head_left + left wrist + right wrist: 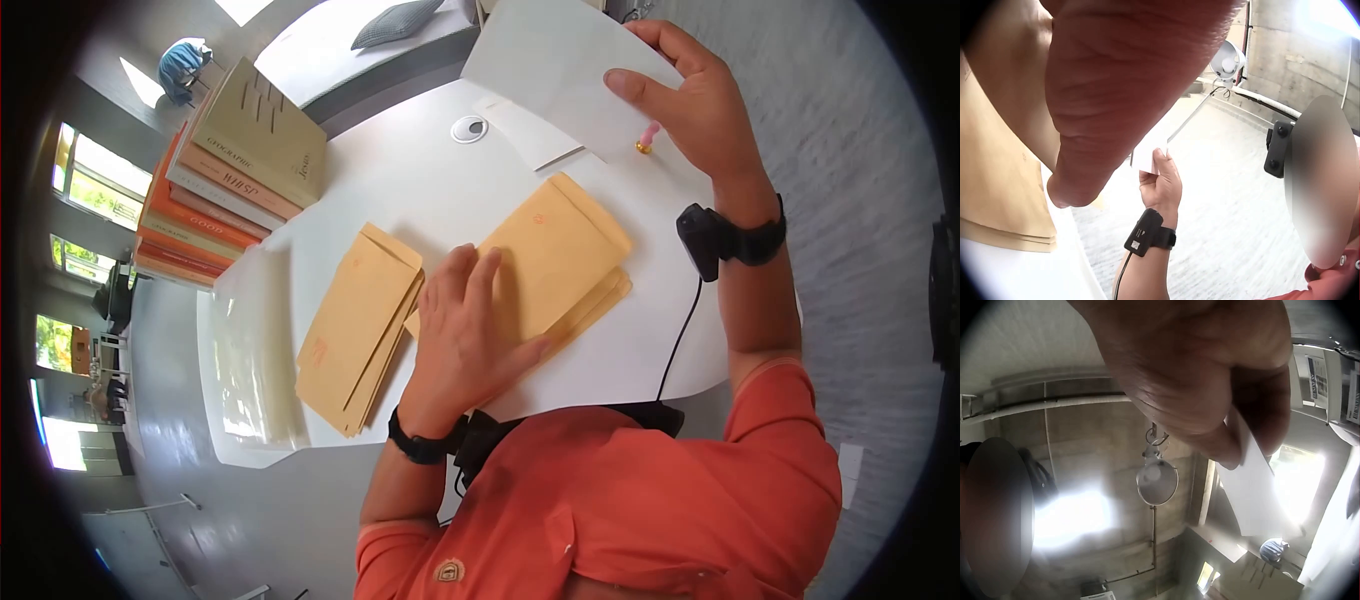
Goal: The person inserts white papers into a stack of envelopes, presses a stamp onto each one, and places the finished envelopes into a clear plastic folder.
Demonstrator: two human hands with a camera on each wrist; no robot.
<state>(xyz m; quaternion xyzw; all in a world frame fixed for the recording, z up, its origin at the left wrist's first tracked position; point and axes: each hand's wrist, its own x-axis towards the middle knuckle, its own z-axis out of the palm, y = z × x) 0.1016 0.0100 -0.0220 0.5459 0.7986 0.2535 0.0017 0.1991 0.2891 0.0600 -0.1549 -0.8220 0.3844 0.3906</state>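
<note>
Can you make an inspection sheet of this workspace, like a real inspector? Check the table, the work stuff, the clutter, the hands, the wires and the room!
Surface: white table, its top partly covered.
Job's things: left envelope pile and right envelope pile, both brown; white sheet, held up.
Clutter: books, clear plastic and a small pink-and-gold object.
Hands: left hand rests on the right envelope pile; right hand pinches the white sheet.
Cables: thin black cable runs from the right wrist's device.
Surroundings: grey cushion and bright windows.
</note>
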